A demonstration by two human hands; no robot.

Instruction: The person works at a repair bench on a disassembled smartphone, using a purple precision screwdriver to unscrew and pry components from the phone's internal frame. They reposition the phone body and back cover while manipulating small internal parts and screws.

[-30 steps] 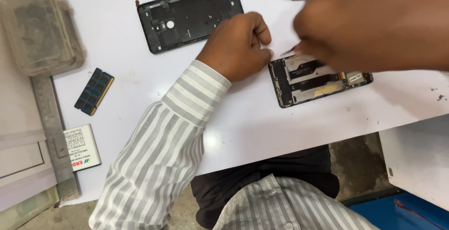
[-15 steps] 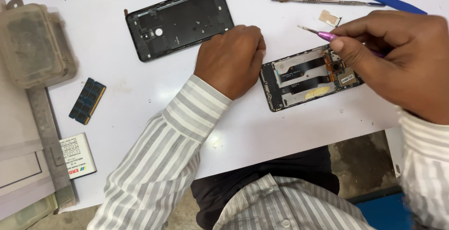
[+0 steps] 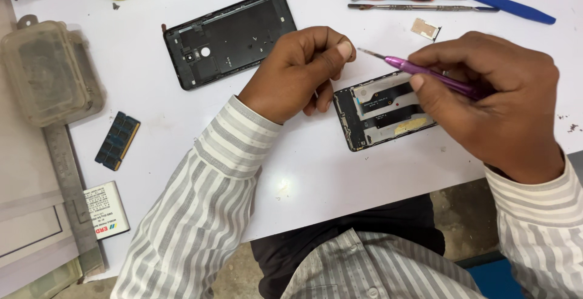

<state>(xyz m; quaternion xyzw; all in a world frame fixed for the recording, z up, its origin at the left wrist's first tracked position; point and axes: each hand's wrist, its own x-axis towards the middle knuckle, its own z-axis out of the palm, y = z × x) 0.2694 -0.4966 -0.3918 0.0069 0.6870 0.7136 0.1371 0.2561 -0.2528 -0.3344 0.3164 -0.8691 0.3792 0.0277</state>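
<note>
Head view is showing the right hand [image 3: 498,101] pinching a slim purple metal screwdriver [image 3: 425,71] between thumb and fingers, pen-style for fine control, its tip hovering just beyond the left thumb. The left hand [image 3: 297,74], fingers curled together, is resting against the opened black phone chassis [image 3: 385,110], apparently steadying it; that chassis is lying just under both sets of fingertips on the white table [image 3: 316,171].

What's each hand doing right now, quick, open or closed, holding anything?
Left hand: fingers curled closed, resting at the end of the opened phone; nothing visibly held.
Right hand: closed on the purple tool.
</note>
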